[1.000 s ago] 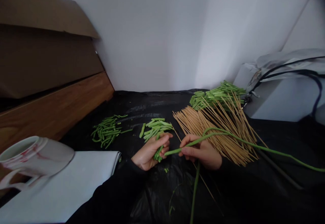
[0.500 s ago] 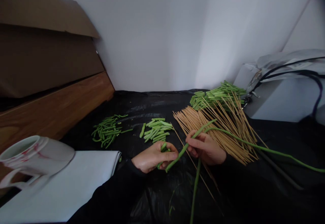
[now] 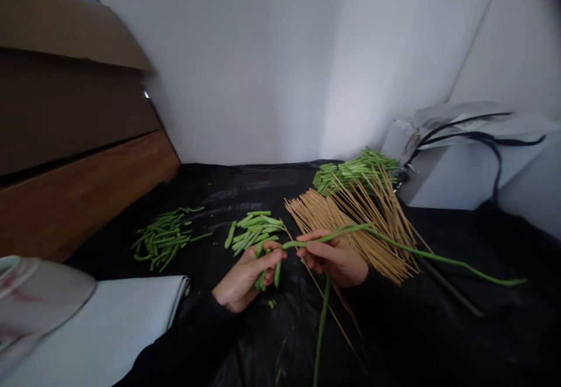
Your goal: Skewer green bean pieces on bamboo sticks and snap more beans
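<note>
My left hand (image 3: 248,276) is closed on several short cut pieces of green bean, which stick out below the fingers. My right hand (image 3: 333,259) grips a long green yardlong bean (image 3: 432,256), whose end reaches my left fingertips and whose far part trails out to the right. A second length of bean (image 3: 322,328) hangs down below my right hand. Behind my hands lie a fan of bamboo skewers (image 3: 315,214), a heap of cut beans (image 3: 253,230) and a smaller scatter of cut beans (image 3: 163,239). A bundle of green bean pieces (image 3: 353,170) rests beyond the skewers.
A black plastic sheet (image 3: 210,197) covers the work surface, with a white sheet (image 3: 109,328) at the lower left. A white mug (image 3: 30,299) with red marks is at the left edge. A wooden board (image 3: 79,200) and cardboard lie left, and a grey bag with dark cords (image 3: 460,127) lies right.
My left hand has moved up and now holds its bean pieces nearer the long bean's end. The long bean has swung flatter across my right hand. The whole view has shifted slightly.
</note>
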### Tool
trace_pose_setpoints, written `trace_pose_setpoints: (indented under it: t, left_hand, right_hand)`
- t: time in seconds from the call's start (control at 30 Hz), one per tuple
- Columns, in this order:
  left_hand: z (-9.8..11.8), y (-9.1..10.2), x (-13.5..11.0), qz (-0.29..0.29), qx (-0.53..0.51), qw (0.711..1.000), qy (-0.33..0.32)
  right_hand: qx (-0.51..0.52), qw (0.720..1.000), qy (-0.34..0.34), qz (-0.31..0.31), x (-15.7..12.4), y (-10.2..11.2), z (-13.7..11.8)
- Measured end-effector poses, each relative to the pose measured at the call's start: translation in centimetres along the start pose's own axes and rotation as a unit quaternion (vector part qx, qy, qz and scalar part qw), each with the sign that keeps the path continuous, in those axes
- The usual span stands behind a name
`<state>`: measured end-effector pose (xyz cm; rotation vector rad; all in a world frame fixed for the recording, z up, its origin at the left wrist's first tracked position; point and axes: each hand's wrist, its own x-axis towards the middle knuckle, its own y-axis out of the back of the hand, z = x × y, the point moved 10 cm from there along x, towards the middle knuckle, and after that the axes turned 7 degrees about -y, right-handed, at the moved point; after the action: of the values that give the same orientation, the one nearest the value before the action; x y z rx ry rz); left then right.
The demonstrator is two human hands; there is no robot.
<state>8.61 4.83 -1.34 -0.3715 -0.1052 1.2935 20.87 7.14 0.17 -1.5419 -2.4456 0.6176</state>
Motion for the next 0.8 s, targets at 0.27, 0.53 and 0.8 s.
trace_pose_setpoints:
  t: [0.27,0.53,0.8]
  left_hand:
    - [0.8,2.0,0.9,0.081,-0.192,0.978,-0.019]
    - [1.4,1.8,1.0,0.037,-0.198,0.979,0.018]
    - [0.7,-1.2,-0.1,-0.07,0.084,0.994,-0.006]
  right_hand:
    - [-0.111,0.994,0.018,0.01,-0.3,-0.4,0.0]
    - [-0.151,0.988,-0.034,-0.021,-0.9,-2.1,1.0]
    - [-0.135,0.989,-0.04,-0.047,-0.8,-2.1,1.2]
